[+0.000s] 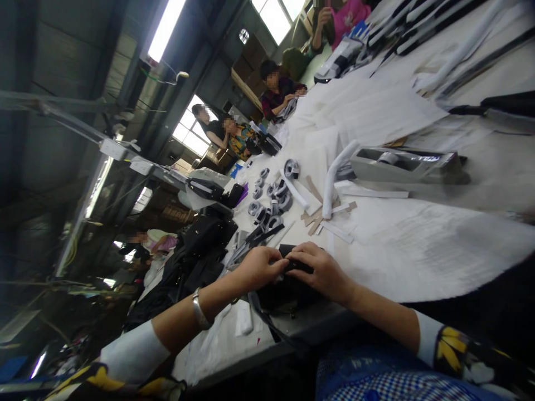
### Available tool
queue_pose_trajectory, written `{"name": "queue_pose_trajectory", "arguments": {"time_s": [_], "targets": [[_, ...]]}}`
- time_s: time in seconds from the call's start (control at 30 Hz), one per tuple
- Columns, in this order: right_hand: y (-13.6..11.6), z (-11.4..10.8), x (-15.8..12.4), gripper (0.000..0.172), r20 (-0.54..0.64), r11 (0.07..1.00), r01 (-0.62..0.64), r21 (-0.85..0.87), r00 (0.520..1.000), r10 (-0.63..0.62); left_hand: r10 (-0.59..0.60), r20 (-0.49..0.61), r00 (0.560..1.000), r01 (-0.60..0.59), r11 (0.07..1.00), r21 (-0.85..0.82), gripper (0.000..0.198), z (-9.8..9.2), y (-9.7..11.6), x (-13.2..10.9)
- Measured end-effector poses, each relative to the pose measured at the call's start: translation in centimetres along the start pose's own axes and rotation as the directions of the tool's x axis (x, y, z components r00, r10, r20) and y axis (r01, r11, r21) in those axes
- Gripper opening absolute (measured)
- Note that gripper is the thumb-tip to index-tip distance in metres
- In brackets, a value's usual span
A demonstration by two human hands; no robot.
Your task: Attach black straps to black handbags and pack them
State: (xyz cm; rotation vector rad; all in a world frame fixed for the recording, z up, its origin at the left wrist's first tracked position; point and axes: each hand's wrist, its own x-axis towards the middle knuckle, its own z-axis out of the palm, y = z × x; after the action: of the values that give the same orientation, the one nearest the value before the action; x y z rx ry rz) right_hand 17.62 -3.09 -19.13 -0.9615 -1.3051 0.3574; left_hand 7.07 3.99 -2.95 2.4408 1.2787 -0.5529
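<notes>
Near the table edge, in the middle of the head view, both hands meet at a black bag. My left hand has its thumb and fingers pinched on the bag's black upper part. My right hand lies against it from the other side, fingers curled round a dark edge. The fingers cover the exact spot that they grip. A dark strap hangs from the bag over the table edge. Just beyond the hands lie brown and white strips and coiled grey straps.
Black bags are piled on the left. A grey tape dispenser stands on the right, near a white padded tube. White sheets cover much of the table. Several people sit or stand farther along it.
</notes>
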Motion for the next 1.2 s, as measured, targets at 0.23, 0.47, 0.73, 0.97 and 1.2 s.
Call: {"name": "queue_pose_trajectory", "arguments": {"time_s": [0.23, 0.47, 0.73, 0.97, 1.2], "targets": [[-0.1, -0.6, 0.1, 0.032, -0.006, 0.993, -0.112, -0.023, 0.994, 0.112, 0.14, -0.226, 0.964, -0.1, 0.979, 0.178, 0.029, 1.9, -0.5, -0.4], [-1.3, -2.4, 0.9, 0.021, 0.092, 0.972, -0.227, 0.065, 0.971, 0.221, 0.203, -0.308, 0.929, -0.205, 0.978, 0.028, 0.038, 4.0, -1.9, -1.2], [-2.6, -2.1, 1.9, 0.008, 0.132, 0.941, -0.305, 0.146, 0.949, 0.287, 0.27, -0.433, 0.86, -0.302, 0.953, -0.005, 0.022, 6.1, -3.0, -1.5], [-1.3, -2.5, 1.2, 0.022, 0.279, 0.978, -0.205, 0.038, 0.942, 0.187, 0.239, -0.449, 0.861, -0.361, 0.908, -0.21, 0.028, 6.1, -3.2, -2.3], [-2.2, -2.1, 0.7, 0.027, 0.249, 0.986, -0.166, -0.019, 0.954, 0.166, 0.125, -0.19, 0.974, -0.21, 0.812, -0.544, 0.033, 4.6, -4.4, -3.9]]}}
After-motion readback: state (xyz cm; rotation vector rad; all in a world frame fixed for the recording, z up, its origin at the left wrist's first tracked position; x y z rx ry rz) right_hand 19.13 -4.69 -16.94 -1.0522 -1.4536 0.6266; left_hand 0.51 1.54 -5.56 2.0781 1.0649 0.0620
